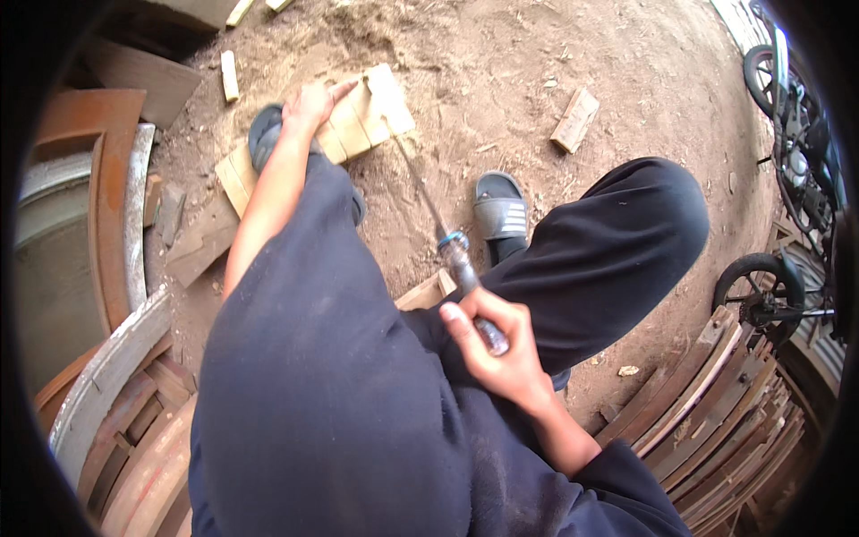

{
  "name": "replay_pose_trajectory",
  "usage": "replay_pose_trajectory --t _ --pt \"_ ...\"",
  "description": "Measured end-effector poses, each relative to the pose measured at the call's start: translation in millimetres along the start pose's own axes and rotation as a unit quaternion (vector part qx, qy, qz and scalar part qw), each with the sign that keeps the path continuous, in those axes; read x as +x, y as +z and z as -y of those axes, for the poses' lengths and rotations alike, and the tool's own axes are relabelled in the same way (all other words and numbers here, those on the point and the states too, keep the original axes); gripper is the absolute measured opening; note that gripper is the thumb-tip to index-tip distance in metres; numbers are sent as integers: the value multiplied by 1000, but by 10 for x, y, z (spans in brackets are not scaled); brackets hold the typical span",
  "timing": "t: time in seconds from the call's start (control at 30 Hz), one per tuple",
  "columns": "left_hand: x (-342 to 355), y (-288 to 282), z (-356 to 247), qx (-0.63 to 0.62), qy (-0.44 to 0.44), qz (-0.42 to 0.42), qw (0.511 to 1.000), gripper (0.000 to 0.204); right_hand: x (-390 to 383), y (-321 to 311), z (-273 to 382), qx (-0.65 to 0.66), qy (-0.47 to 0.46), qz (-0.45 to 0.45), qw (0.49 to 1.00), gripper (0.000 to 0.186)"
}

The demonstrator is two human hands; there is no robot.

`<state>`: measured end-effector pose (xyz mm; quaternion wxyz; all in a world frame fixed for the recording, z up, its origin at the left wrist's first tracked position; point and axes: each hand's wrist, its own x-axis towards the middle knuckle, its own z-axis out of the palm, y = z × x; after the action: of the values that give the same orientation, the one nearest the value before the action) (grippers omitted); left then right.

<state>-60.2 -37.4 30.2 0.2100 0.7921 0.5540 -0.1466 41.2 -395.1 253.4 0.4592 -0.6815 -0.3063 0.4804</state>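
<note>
My left hand [309,105] is over a pale wooden board [351,128] on the ground, thumb stretched along it. Its other fingers look bent down at the board's far side, partly hidden. Lines cross the board's face, and its right end is brightly lit. My left foot, in a dark slide sandal [265,134], is against the board. In front of my lap, my right hand [503,351] is wrapped round the handle of a long, thin-shafted hand tool [458,261] with a blue ring. The shaft slants up-left towards the board's right end; I cannot tell whether its tip touches.
Old wooden frames [116,197] and offcuts lie at the left. Stacked curved wood strips [707,394] stand at lower right, with a motorcycle [792,170] beyond. A small wood block [575,120] lies on the dirt ground, right of centre. My right sandal [501,210] is nearer.
</note>
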Motion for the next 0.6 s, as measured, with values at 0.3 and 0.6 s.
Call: replay_pose_trajectory --t 0.3,0.6 --pt "44 101 -204 7 6 41 999 97 171 121 -166 -33 33 -33 998 27" --pt "32 4 -105 6 0 36 999 96 787 289 -3 -17 -5 -29 999 30"
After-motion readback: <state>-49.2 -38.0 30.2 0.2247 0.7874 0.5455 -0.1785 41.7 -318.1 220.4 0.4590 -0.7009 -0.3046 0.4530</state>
